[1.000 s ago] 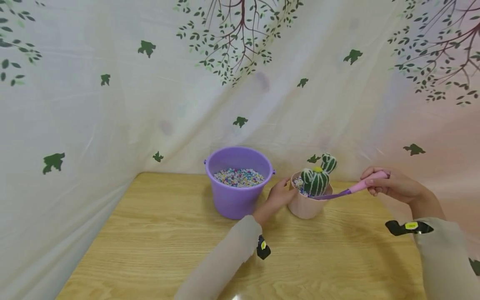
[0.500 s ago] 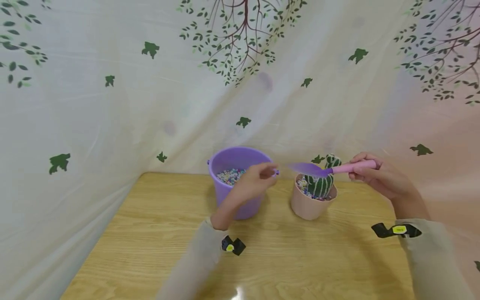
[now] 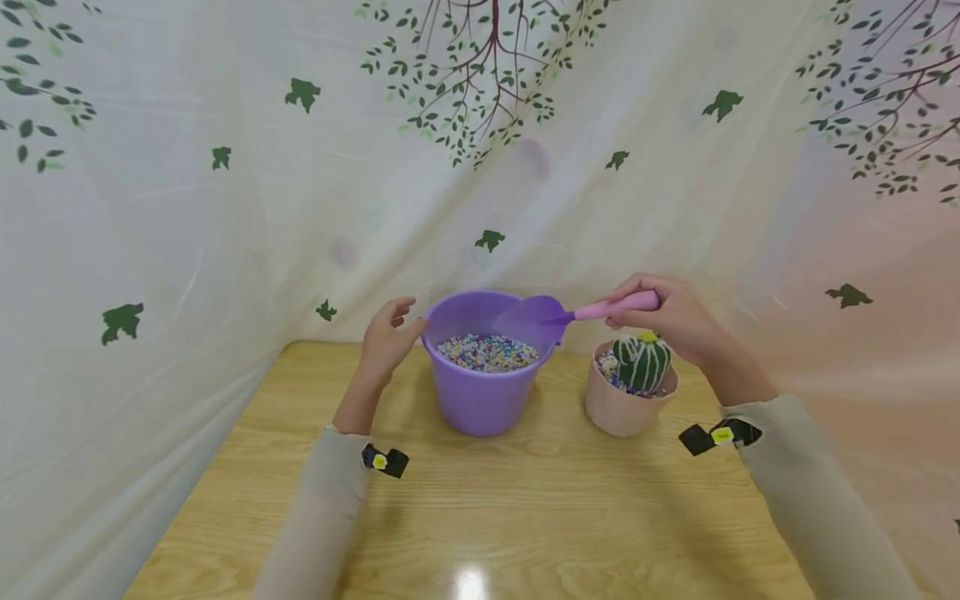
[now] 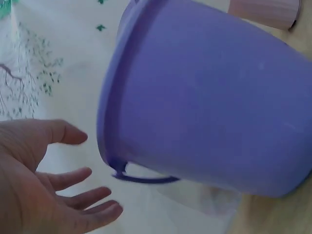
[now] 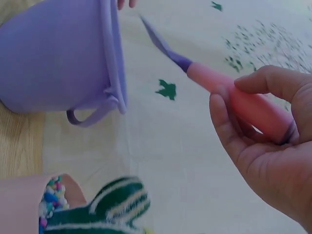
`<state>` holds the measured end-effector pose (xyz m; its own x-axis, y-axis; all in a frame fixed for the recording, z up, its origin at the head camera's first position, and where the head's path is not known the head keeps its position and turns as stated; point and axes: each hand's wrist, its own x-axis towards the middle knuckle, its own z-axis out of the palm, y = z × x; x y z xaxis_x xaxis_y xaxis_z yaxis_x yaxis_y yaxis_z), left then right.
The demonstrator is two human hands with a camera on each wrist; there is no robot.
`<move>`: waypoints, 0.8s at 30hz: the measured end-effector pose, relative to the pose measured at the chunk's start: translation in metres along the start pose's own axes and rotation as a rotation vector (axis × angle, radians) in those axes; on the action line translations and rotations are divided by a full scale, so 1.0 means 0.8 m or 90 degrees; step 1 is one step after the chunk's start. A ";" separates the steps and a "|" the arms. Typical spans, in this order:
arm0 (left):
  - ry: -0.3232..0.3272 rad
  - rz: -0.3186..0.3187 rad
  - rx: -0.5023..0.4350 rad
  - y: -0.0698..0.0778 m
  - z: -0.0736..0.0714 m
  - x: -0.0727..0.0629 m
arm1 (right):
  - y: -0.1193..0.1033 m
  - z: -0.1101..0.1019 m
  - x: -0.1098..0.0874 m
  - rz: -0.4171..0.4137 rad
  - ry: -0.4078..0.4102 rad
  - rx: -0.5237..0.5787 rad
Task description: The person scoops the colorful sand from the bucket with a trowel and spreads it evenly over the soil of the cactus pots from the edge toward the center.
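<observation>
My right hand grips the pink handle of a trowel. The trowel's purple blade hovers over the right rim of a purple bucket, in which many small coloured beads lie. At the bucket's left rim is my left hand. In the left wrist view its fingers are spread and loosely bent, a small gap from the rim, with nothing held. Beneath my right hand stands a light pink pot with beads and a green-and-white striped toy cactus; my hand hides the cactus's upper part in the head view.
Bucket and pot stand side by side on a wooden table, close to its back edge. A pale cloth printed with leaves and branches hangs behind. The bucket's handle hangs at its side.
My left hand has left the pot and moved across to the bucket's left side. My right hand has lifted the trowel out of the pot and brought it left over the bucket's rim.
</observation>
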<state>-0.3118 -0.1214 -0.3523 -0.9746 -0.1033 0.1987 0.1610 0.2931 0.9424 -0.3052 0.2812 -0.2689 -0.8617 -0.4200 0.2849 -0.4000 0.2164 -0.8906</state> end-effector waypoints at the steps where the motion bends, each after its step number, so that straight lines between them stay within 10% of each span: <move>1: -0.021 -0.014 -0.017 -0.005 -0.003 0.002 | -0.002 0.007 0.006 -0.001 0.010 -0.043; 8: -0.116 -0.039 -0.154 -0.032 -0.004 0.007 | -0.008 0.050 0.043 -0.023 -0.001 -0.228; 14: -0.107 -0.061 -0.258 -0.041 0.001 0.008 | 0.000 0.077 0.068 -0.054 -0.041 -0.253; 24: -0.098 -0.074 -0.273 -0.043 0.006 0.005 | 0.029 0.107 0.096 -0.014 -0.022 -0.292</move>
<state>-0.3223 -0.1275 -0.3850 -0.9966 0.0393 0.0729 0.0670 -0.1345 0.9886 -0.3538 0.1789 -0.2979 -0.8435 -0.4562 0.2837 -0.5220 0.5714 -0.6333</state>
